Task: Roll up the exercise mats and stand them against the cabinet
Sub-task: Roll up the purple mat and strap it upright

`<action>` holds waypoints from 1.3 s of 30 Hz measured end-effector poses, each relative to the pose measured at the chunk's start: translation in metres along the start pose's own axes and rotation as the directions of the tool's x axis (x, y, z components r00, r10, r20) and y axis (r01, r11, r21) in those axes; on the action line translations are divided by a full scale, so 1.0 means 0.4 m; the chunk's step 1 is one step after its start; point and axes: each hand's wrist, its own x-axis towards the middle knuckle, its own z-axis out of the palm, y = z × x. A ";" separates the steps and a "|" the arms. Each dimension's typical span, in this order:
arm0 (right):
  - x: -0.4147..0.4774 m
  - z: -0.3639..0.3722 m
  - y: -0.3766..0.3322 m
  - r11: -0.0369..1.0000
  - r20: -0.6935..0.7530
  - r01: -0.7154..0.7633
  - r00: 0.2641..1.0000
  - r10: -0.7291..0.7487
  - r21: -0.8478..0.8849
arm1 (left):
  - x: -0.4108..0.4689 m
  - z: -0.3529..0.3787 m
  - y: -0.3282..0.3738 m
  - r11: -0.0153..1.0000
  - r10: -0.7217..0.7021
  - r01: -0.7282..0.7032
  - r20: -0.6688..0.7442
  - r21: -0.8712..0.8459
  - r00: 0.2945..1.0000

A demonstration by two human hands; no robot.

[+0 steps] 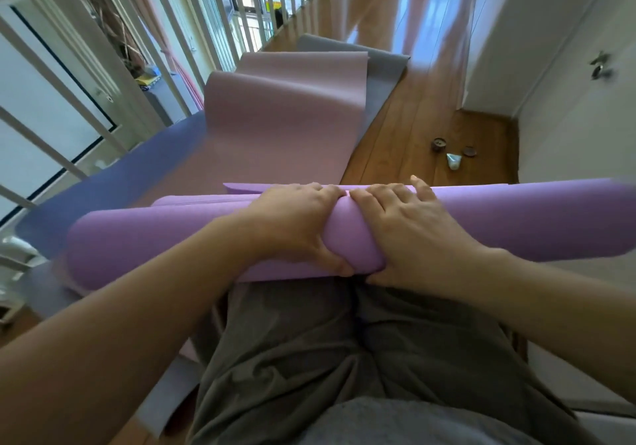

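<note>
While both hands, left hand (296, 224) and right hand (409, 231), grip mid-roll, the purple mat (155, 238) lies across near knees; its loose far flap could spring open if pressure slackens.

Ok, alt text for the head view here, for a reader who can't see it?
The left hand and right hand, side by side, grip the middle of a rolled purple mat. Beyond it a pink mat, a blue mat and a grey mat lie spread out, overlapping, on a wooden floor beside a white railing.
</note>
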 end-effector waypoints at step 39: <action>-0.078 -0.039 -0.036 0.997 0.089 0.047 0.995 -0.052 0.061 | -0.108 0.037 0.094 0.963 -0.006 0.009 -0.011 0.269 1.000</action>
